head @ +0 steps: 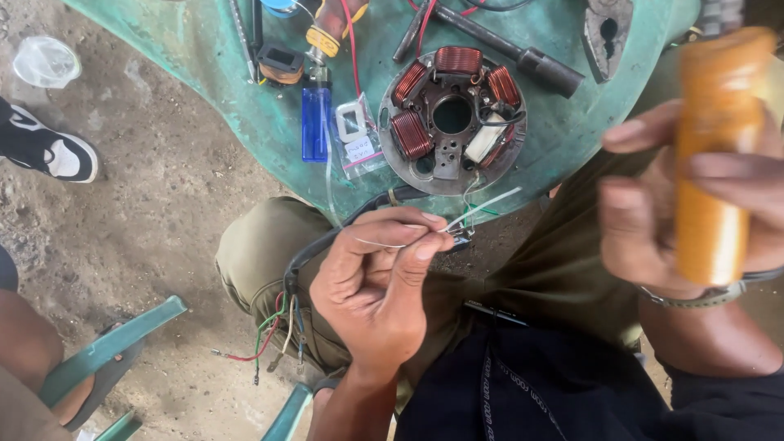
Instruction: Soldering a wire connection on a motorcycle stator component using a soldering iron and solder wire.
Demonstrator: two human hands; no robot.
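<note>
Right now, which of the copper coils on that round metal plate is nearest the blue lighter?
The lower-left coil on the round plate. It sits on the side facing the blue lighter; the other three copper coils lie along the plate's top and right edge, farther away.

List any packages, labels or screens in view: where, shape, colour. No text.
Small clear plastic bag: flat on the green table, right of the blue lighter, left of the round stator plate; holds a white rectangular part.
White paper label: inside that bag, lower half, small rectangle with handwriting.
Screens, signs: none visible.
</note>
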